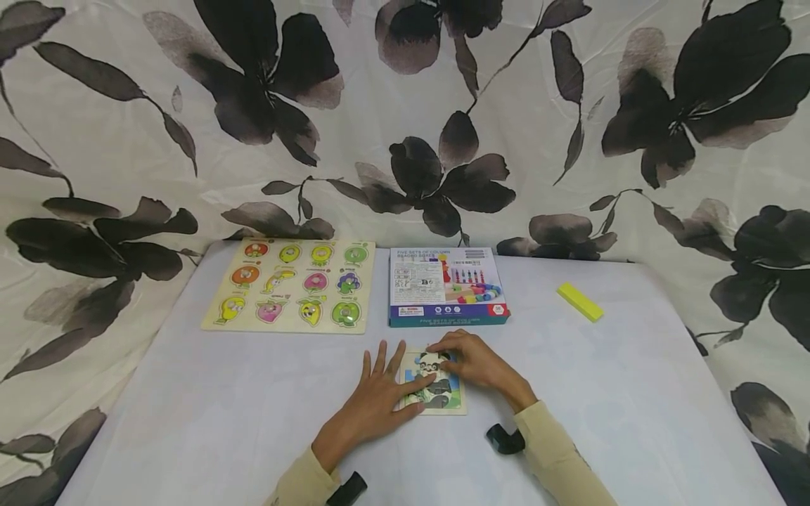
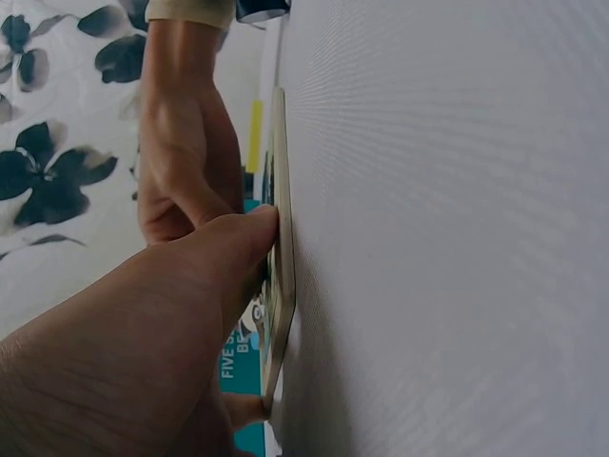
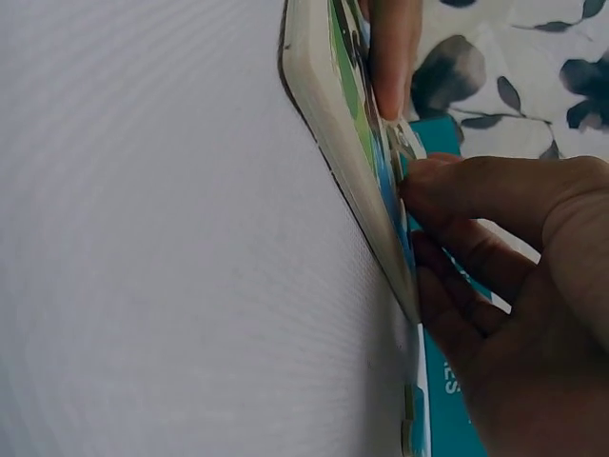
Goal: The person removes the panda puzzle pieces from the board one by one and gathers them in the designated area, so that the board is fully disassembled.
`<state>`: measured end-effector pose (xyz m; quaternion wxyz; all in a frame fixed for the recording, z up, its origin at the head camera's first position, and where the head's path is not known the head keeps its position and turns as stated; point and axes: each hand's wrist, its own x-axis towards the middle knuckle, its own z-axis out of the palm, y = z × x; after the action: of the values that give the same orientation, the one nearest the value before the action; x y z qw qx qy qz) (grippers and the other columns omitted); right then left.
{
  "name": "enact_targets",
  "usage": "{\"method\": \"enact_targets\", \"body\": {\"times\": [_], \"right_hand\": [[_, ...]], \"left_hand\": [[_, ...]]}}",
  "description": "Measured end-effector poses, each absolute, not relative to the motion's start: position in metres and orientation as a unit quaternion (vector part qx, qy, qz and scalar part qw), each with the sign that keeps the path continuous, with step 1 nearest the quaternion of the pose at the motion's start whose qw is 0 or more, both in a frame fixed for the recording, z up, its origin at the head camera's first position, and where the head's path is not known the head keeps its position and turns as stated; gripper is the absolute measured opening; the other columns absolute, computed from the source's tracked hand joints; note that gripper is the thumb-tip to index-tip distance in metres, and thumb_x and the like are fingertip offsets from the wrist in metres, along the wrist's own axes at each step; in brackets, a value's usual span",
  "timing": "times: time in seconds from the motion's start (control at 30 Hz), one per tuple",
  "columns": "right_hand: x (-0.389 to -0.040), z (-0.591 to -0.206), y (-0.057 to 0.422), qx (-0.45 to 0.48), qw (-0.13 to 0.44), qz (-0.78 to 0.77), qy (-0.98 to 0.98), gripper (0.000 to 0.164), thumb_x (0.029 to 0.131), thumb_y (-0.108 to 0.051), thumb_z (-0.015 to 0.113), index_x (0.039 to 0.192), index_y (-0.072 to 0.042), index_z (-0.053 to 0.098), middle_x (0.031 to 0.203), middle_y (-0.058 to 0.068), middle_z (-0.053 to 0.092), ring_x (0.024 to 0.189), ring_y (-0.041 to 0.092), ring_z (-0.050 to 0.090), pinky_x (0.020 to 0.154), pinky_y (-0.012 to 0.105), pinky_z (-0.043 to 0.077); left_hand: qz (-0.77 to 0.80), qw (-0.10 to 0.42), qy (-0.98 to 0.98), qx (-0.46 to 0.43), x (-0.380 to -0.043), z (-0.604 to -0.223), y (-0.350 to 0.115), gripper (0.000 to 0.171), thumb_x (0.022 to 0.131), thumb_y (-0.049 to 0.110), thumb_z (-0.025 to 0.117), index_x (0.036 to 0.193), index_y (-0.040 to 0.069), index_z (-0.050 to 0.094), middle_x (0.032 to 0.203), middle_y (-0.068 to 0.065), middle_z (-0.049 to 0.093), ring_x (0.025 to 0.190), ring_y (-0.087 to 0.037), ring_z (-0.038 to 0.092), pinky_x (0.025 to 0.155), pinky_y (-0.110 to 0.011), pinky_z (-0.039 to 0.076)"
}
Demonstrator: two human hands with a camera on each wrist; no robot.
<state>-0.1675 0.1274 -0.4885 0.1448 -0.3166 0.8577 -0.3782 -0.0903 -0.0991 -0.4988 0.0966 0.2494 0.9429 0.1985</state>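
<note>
A small wooden panda jigsaw puzzle lies flat on the white-covered table, its pale board edge seen from the side in the right wrist view. My left hand is spread over its left side, fingers extended, with the thumb on the near edge and the forefinger across the picture. From the far right, my right hand bends its thumb and forefinger over the panda's head and pinches a puzzle piece there, slightly raised from the board. The fingers hide part of that piece.
Behind the puzzle lies a boxed bead set. To its left is a wooden fruit puzzle board with several coloured pieces. A yellow block lies at the back right. Floral cloth hangs behind the table.
</note>
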Motion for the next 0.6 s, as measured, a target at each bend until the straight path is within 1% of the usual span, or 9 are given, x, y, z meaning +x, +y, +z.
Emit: {"method": "enact_targets", "body": {"times": [0.3,0.6], "right_hand": [[-0.165,-0.488,0.129,-0.286,0.144,-0.393,0.862,0.029,0.088,-0.009,0.068,0.117,-0.011,0.07,0.107,-0.001,0.07,0.099,0.015,0.058,0.089,0.036,0.048],[-0.167,-0.484,0.142,-0.242,0.159,-0.436,0.852,0.029,0.091,-0.012,0.064,0.12,-0.011,0.068,0.113,0.002,0.069,0.099,0.016,0.059,0.093,0.041,0.048]], "left_hand": [[0.205,0.097,0.942,0.247,-0.089,-0.5,-0.098,0.049,0.093,0.052,0.052,0.141,0.04,0.046,0.158,-0.023,0.01,0.141,-0.053,-0.003,0.108,-0.071,0.002],[0.203,0.105,0.943,0.242,-0.09,-0.499,-0.098,0.049,0.093,0.054,0.051,0.141,0.042,0.045,0.159,-0.021,0.008,0.142,-0.051,-0.006,0.109,-0.07,0.0]]}}
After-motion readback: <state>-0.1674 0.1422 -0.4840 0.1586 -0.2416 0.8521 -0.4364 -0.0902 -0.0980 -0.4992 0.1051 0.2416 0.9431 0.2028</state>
